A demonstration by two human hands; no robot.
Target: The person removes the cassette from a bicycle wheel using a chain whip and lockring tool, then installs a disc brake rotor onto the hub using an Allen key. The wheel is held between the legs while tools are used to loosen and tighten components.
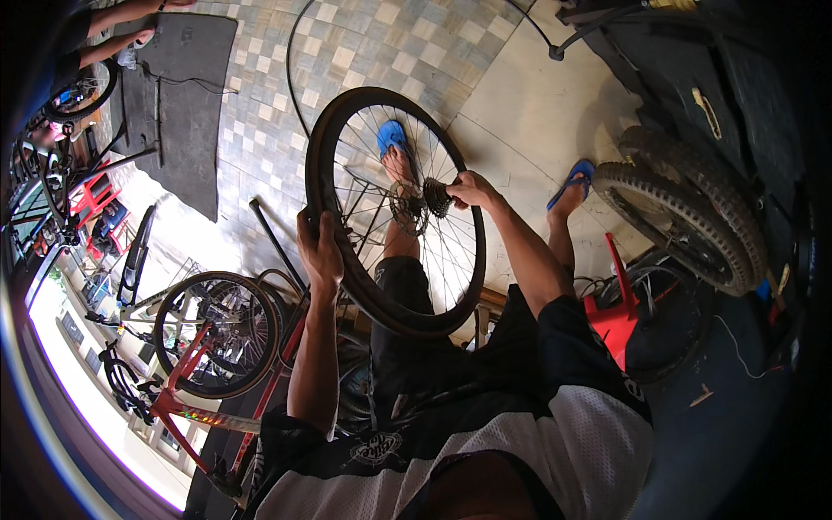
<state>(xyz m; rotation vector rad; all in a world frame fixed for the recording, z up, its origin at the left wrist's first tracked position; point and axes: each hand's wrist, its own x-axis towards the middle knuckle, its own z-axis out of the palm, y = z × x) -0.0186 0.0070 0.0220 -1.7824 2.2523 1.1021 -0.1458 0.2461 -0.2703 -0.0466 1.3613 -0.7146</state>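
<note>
A bicycle wheel [321, 165] with a deep black rim and thin spokes is held upright in front of me, above my legs. My left hand [321, 249] grips the tyre and rim on its left side, thumb on the near face. At the hub, my right hand [469, 190] has its fingers closed at the outer end of the cassette [438, 198]. Whether those fingers hold the axle end or some small part there is hidden. A disc brake rotor [406, 209] sits on the hub's other side, left of the cassette.
Knobby tyres [672, 217] lean together at the right, near a red plastic stool [614, 316]. Left of me stand a red bicycle frame [186, 368] and another wheel [217, 334]. A dark mat [186, 104] covers tiled floor at the far left, near another person's hand [143, 36].
</note>
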